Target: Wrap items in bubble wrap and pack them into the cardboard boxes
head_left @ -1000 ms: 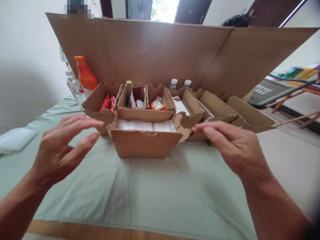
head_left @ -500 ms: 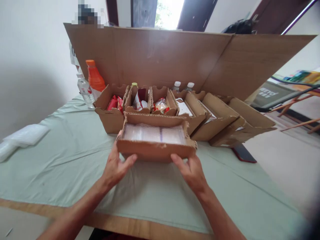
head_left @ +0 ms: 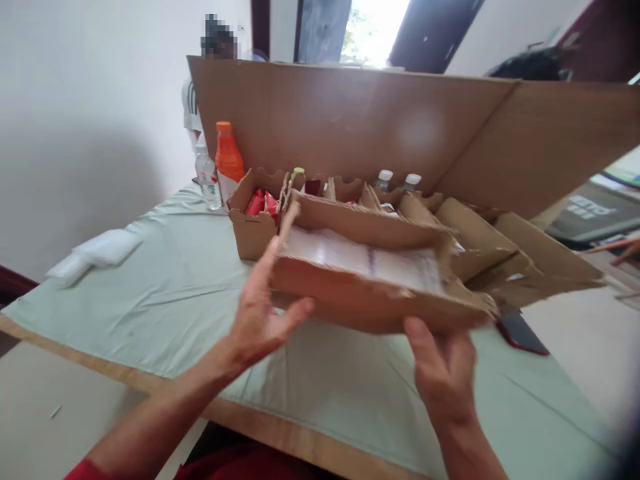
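So my left hand [head_left: 263,310] has the left end of a cardboard box [head_left: 345,300], thumb out near its front, and my right hand [head_left: 445,367] grips the right end, thumb on the front wall. Right fingertips are kinda blurry/hidden. The box is up over the green cloth [head_left: 190,293], tipped lower on the right, with clear wrapped stuff [head_left: 360,257] inside. Just behind it there's a row of open boxes [head_left: 255,233], then an orange bottle [head_left: 229,157] and a big cardboard sheet [head_left: 340,127] standing at the back.
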The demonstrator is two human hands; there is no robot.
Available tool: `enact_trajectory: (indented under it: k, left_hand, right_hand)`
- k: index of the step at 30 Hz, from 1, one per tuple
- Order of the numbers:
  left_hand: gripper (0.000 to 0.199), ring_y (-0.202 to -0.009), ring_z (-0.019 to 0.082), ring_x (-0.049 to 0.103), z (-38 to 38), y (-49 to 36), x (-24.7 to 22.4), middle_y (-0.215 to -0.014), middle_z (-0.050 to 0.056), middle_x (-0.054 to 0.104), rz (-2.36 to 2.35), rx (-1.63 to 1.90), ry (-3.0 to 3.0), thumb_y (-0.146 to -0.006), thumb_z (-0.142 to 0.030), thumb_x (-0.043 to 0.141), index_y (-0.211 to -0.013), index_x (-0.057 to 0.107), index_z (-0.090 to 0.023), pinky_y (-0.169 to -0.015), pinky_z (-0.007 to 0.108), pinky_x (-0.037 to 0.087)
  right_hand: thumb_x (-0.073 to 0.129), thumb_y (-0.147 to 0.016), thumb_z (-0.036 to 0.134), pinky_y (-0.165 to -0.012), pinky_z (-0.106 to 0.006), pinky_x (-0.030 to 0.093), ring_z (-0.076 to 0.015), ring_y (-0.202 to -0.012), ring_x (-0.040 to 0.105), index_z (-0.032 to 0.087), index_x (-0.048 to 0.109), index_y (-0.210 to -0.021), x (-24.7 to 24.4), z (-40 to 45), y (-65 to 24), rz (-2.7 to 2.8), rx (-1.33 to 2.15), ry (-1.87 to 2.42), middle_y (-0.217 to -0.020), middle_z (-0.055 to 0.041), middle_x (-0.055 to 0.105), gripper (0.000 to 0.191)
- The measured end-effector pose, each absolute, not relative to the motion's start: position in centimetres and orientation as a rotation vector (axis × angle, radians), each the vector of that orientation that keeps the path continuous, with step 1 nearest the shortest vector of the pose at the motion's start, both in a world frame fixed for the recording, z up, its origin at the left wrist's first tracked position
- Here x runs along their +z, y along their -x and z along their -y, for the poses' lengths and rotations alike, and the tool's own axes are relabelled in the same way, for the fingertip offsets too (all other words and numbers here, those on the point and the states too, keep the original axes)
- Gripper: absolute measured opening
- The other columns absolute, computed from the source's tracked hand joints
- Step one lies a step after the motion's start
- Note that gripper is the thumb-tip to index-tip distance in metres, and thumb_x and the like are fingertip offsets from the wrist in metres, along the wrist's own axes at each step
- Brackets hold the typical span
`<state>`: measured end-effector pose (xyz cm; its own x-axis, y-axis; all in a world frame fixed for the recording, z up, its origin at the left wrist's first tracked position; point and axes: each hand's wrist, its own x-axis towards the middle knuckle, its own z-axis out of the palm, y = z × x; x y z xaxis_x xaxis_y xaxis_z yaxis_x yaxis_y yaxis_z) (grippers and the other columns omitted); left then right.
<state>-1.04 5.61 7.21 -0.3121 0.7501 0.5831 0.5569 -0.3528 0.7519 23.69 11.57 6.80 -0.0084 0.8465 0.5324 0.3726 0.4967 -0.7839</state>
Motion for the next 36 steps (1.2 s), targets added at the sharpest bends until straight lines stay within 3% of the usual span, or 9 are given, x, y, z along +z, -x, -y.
enact_trajectory:
  k: [2, 5, 9, 12, 17, 21, 26, 31, 36]
  left_hand:
    - [0.082, -0.144, 0.033, 0.046, -5.3, -0.9, 5.4, -0.157, 0.018, 0.046, -1.588, 1.686, -1.729, -0.086, -0.044, 0.07, -0.155, 0.034, -0.019, -0.119, 0.051, 0.039]
    - [0.083, -0.147, 0.033, 0.043, -2.3, -1.4, 2.4, -0.159, 0.017, 0.044, -1.675, 1.648, -1.597, -0.087, -0.04, 0.069, -0.158, 0.029, -0.021, -0.12, 0.053, 0.038]
    - [0.078, -0.139, 0.035, 0.051, 3.3, 2.1, 1.2, -0.147, 0.017, 0.056, -2.075, 1.703, -1.214, -0.085, -0.043, 0.071, -0.152, 0.04, -0.017, -0.118, 0.054, 0.04]
    - [0.072, -0.133, 0.035, 0.056, 6.2, 5.2, 2.1, -0.137, 0.014, 0.062, -2.381, 1.844, -0.901, -0.083, -0.045, 0.074, -0.145, 0.048, -0.017, -0.118, 0.054, 0.039]
    - [0.085, -0.148, 0.033, 0.039, 8.1, 6.9, 2.1, -0.158, 0.01, 0.042, -2.505, 1.992, -0.819, -0.085, -0.038, 0.072, -0.158, 0.028, -0.028, -0.127, 0.053, 0.025]
    - [0.095, -0.154, 0.034, 0.028, 9.0, 6.1, -1.0, -0.168, 0.008, 0.022, -2.473, 1.844, -0.98, -0.086, -0.034, 0.07, -0.162, 0.015, -0.034, -0.126, 0.056, 0.028]
    - [0.096, -0.157, 0.036, 0.023, 7.9, 6.1, -3.3, -0.173, 0.008, 0.002, -2.434, 1.812, -1.019, -0.089, -0.028, 0.068, -0.163, 0.008, -0.038, -0.122, 0.058, 0.033]
    - [0.09, -0.158, 0.036, 0.014, 3.9, 8.9, -2.3, -0.174, 0.008, 0.003, -2.336, 1.782, -1.13, -0.092, -0.029, 0.065, -0.163, 0.011, -0.039, -0.117, 0.059, 0.041]
    - [0.091, -0.158, 0.036, 0.016, -1.6, 12.5, -1.8, -0.174, 0.009, 0.004, -2.313, 1.704, -1.291, -0.09, -0.026, 0.064, -0.163, 0.01, -0.04, -0.114, 0.059, 0.044]
  right_hand:
    - [0.066, -0.088, 0.058, -0.097, -0.052, 0.051, -0.0332, -0.105, 0.067, 0.016, 0.071, -0.113, 5.3, -10.3, -26.3, 1.606, 0.416, 1.204, -0.103, -0.0129, 0.074, 0.049]
    - [0.065, -0.088, 0.058, -0.103, -0.056, 0.048, -0.0377, -0.114, 0.065, 0.015, 0.07, -0.12, 3.0, -8.6, -26.6, 1.678, 0.453, 1.252, -0.112, -0.0155, 0.073, 0.053]
    - [0.064, -0.089, 0.057, -0.113, -0.058, 0.042, -0.0374, -0.134, 0.055, 0.016, 0.051, -0.148, 2.1, -9.6, -19.4, 1.799, 0.758, 0.982, -0.145, -0.0183, 0.059, 0.072]
    - [0.068, -0.086, 0.056, -0.115, -0.053, 0.043, -0.0339, -0.137, 0.054, 0.019, 0.043, -0.154, 3.3, -12.2, -10.9, 1.948, 1.052, 0.655, -0.152, -0.0162, 0.053, 0.081]
    - [0.067, -0.088, 0.045, -0.121, -0.047, 0.037, -0.0267, -0.143, 0.047, 0.018, 0.038, -0.155, 5.2, -15.4, 1.5, 2.207, 1.185, 0.302, -0.156, -0.0129, 0.048, 0.078]
    - [0.055, -0.098, 0.042, -0.126, -0.048, 0.027, -0.0257, -0.152, 0.035, 0.013, 0.029, -0.158, 2.8, -15.5, 5.4, 2.257, 1.102, 0.38, -0.163, -0.0172, 0.036, 0.072]
    - [0.05, -0.098, 0.036, -0.124, -0.051, 0.032, -0.0283, -0.147, 0.041, 0.012, 0.041, -0.153, -3.5, -15.0, 3.8, 2.271, 1.123, 0.518, -0.157, -0.0188, 0.045, 0.06]
    - [0.055, -0.089, 0.022, -0.119, -0.05, 0.039, -0.0271, -0.138, 0.051, 0.016, 0.054, -0.142, -6.3, -15.0, 2.7, 2.275, 1.058, 0.472, -0.147, -0.0152, 0.057, 0.053]
    - [0.053, -0.089, 0.017, -0.112, -0.048, 0.046, -0.0266, -0.128, 0.059, 0.017, 0.062, -0.13, -6.2, -15.2, 3.0, 2.231, 1.051, 0.501, -0.135, -0.0146, 0.065, 0.042]
